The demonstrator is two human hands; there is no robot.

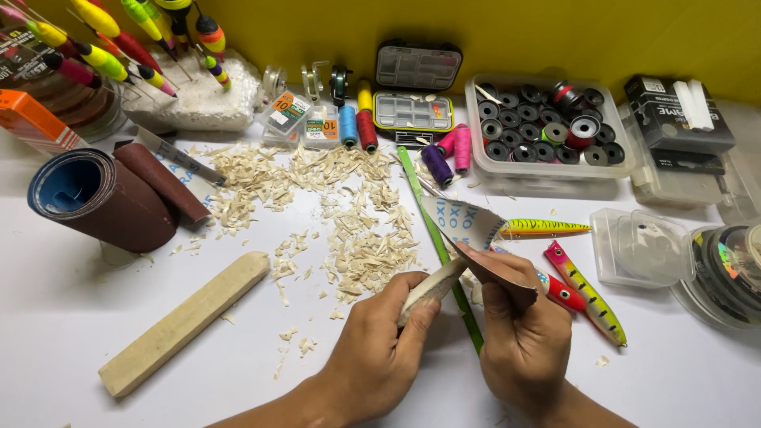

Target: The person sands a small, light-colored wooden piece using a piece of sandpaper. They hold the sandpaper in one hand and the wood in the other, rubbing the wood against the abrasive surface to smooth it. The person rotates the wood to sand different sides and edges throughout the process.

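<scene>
Head view: left hand [379, 357], fingers closed round a carved wood piece [432, 287], near centre of white worktop [71, 317]. Right hand [523, 337] pinches folded sandpaper sheet [491, 257] vs. the wood's right end. Wood shavings [333, 214] just beyond; wood block [184, 321] at left; fishing lures [583, 289] right.

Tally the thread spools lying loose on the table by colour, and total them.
Blue thread spool: 1
Red thread spool: 1
Purple thread spool: 1
Pink thread spools: 2
Total: 5
</scene>
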